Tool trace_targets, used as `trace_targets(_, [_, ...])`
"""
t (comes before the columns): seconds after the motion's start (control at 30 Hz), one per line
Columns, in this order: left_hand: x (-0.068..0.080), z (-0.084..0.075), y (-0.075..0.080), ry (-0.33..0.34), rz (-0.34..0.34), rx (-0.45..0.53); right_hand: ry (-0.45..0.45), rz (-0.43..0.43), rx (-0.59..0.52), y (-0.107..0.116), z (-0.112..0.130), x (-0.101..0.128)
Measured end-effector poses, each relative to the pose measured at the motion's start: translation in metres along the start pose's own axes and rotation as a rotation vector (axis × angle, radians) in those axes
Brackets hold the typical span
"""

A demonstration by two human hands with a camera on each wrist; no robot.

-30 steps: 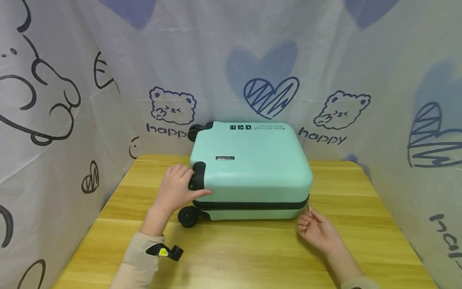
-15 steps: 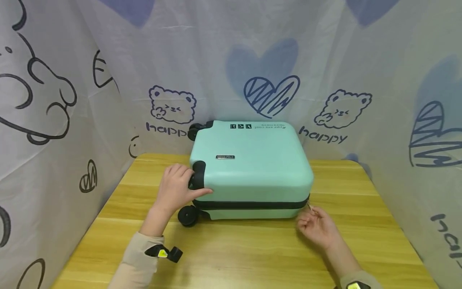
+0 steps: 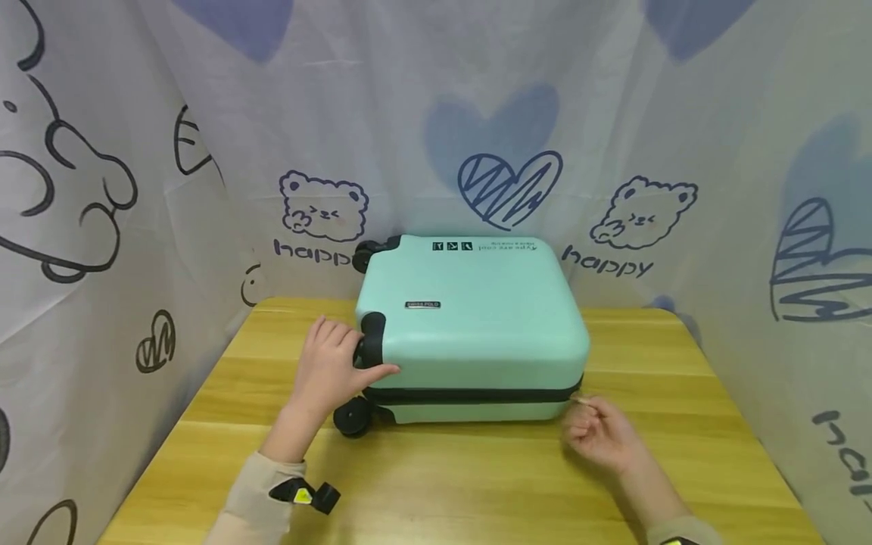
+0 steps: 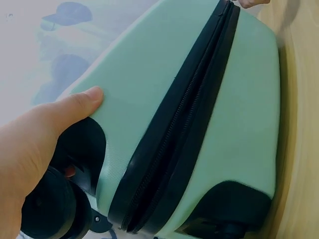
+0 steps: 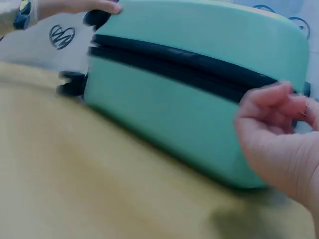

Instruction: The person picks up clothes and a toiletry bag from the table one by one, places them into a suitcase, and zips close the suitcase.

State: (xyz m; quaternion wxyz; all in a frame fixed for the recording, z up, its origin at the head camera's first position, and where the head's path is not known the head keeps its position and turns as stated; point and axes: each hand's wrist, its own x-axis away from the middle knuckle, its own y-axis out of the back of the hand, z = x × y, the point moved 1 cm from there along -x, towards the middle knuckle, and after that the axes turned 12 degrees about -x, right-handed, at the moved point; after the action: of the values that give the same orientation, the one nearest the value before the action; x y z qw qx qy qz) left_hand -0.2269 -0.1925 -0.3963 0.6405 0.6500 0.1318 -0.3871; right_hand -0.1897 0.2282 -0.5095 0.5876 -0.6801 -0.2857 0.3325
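Note:
A mint green hard-shell suitcase (image 3: 477,303) lies flat on the wooden table, its wheels to the left. Along its near side runs the black zipper (image 4: 174,119); in the left wrist view its two rows of teeth stand apart. My left hand (image 3: 330,367) grips the near left corner, fingers behind the black corner guard (image 3: 372,339) and thumb on the green shell. At the near right corner, my right hand (image 3: 599,431) has its fingers curled and pinches a small light zipper pull (image 3: 581,400). The right wrist view is blurred around these fingers.
Black wheels (image 3: 353,416) stick out at the suitcase's left end. The wooden table (image 3: 450,484) extends in front and to both sides. A white cloth (image 3: 402,113) printed with bears and hearts hangs close behind the suitcase and along both sides.
My right hand has turned slightly, and the zipper pull now points more to the left at the corner. The left hand keeps its grip; the suitcase stays put while the head view shifts a little.

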Motion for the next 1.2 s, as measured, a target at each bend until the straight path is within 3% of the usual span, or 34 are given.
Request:
trace_targets(0.13, [0.002, 0.001, 0.001, -0.002, -0.016, -0.012, -0.061, -0.045, 0.041, 0.006, -0.020, -0.021])
trace_targets(0.2, [0.003, 0.001, 0.001, -0.005, -0.005, -0.011, -0.050, -0.052, 0.056, 0.008, -0.025, -0.025])
trace_targets(0.33, [0.005, 0.000, -0.003, -0.001, 0.005, 0.000, -0.007, -0.066, 0.114, 0.008, -0.027, -0.021])
trace_targets(0.53, [0.006, 0.002, -0.002, 0.001, -0.022, -0.002, 0.006, -0.152, 0.177, 0.005, -0.029, -0.019])
trace_targets(0.7, [0.004, 0.001, -0.001, 0.003, 0.014, 0.010, 0.012, -0.195, 0.213, 0.006, -0.034, -0.017])
trace_targets(0.9, [0.003, 0.001, 0.000, 0.013, 0.053, -0.001, 0.028, -0.245, 0.271, 0.009, -0.039, -0.020])
trace_targets(1.2, [0.001, -0.001, 0.002, 0.011, 0.050, -0.030, 0.020, -0.304, 0.326, 0.008, -0.047, -0.034])
